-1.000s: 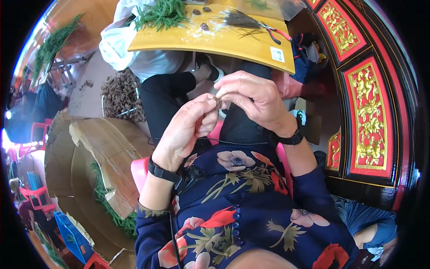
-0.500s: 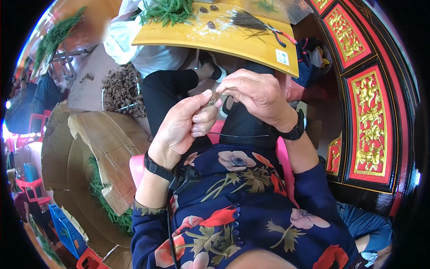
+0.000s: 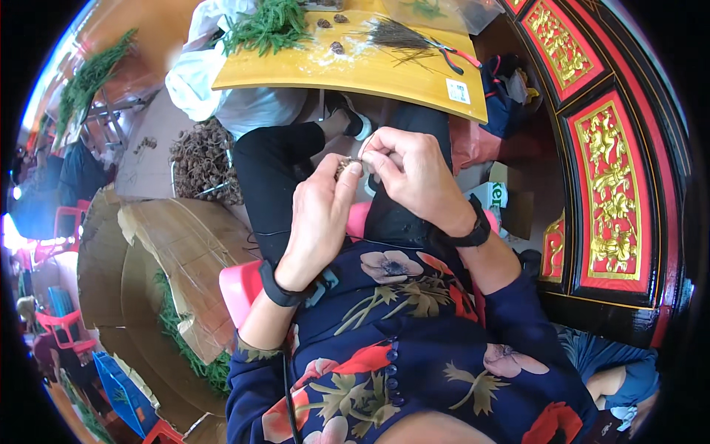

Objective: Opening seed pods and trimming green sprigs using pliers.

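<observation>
1. Pine cone (image 3: 342, 169), small and brown, sits between the black trouser legs (image 3: 268, 166), pinched by the left hand (image 3: 318, 212).
2. Right hand (image 3: 418, 176) meets it, fingertips bunched; whether clamped on anything, I cannot tell.
3. Slack pinching could let the cone drop; pulling too hard might snap its scales.

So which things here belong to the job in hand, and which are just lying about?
Job in hand, it seems:
small brown cone, held in the left hand, with the right hand pinching beside it
similar cones on the yellow table
dark thin strands
pliers

Probably just lying about:
torn cardboard box
white plastic bag
</observation>
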A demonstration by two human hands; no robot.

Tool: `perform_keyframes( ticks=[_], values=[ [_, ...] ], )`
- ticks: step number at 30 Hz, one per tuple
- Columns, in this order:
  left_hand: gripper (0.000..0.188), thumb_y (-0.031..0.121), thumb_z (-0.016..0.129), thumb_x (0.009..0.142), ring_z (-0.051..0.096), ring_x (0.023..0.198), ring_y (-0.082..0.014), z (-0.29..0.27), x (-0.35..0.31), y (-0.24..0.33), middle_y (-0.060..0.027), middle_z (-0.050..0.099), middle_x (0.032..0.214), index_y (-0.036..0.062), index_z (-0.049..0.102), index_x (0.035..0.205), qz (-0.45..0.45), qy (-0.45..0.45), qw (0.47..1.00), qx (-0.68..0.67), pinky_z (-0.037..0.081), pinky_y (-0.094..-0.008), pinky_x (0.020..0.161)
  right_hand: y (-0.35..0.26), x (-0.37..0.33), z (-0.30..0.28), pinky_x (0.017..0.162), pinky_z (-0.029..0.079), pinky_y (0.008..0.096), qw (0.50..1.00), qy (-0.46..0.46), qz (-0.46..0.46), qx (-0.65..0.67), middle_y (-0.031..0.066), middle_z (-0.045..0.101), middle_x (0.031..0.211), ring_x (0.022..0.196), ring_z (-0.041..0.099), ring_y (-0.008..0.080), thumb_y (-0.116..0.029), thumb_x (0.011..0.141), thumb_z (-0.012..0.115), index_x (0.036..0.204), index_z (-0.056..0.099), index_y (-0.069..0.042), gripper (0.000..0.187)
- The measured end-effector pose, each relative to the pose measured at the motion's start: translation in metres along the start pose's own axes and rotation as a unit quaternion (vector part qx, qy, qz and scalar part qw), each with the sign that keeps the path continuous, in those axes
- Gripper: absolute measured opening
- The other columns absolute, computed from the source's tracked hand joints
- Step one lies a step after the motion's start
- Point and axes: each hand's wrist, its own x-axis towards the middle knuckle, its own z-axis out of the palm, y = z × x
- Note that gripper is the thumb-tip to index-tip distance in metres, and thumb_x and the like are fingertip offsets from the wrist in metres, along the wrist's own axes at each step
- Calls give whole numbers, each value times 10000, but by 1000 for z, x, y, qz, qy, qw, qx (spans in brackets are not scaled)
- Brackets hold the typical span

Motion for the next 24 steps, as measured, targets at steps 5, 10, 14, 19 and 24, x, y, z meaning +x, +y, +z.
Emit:
perform_keyframes(
  ticks=[5,10,14,19,24],
  values=[
    [229,236,520,930,462,491,-207,-7,0,7,-130,440,546,10,548,919,197,3,912,359,399,-329,504,5,5,-12,496,417,209,983,-86,126,100,23,607,707,533,510,67,-26,869,578,873,598,62,90],
    [237,240,480,960,377,472,-132,-18,4,7,-34,401,534,14,544,925,48,-63,996,39,329,-274,466,-6,9,-33,554,433,187,975,-65,157,143,37,621,843,597,507,49,26,843,586,969,636,31,136],
    [270,253,436,982,297,479,-76,-26,5,12,31,353,546,14,549,926,-97,-160,946,-265,260,-231,455,3,14,-24,620,458,200,988,8,-139,68,71,598,1011,688,539,67,56,791,636,1005,664,-22,230],
    [309,273,404,993,254,497,-51,-29,4,14,52,316,556,10,553,929,-154,-191,883,-400,226,-211,461,10,25,-25,663,465,214,966,-66,-232,91,87,561,1101,739,552,87,49,743,682,981,686,-59,261],
    [303,268,408,993,270,519,-46,-29,3,13,50,332,581,10,556,933,-159,-202,866,-430,237,-209,471,12,31,-26,685,470,236,962,-84,-250,66,75,590,1032,729,559,112,8,748,693,920,685,-41,178]
  ],
)
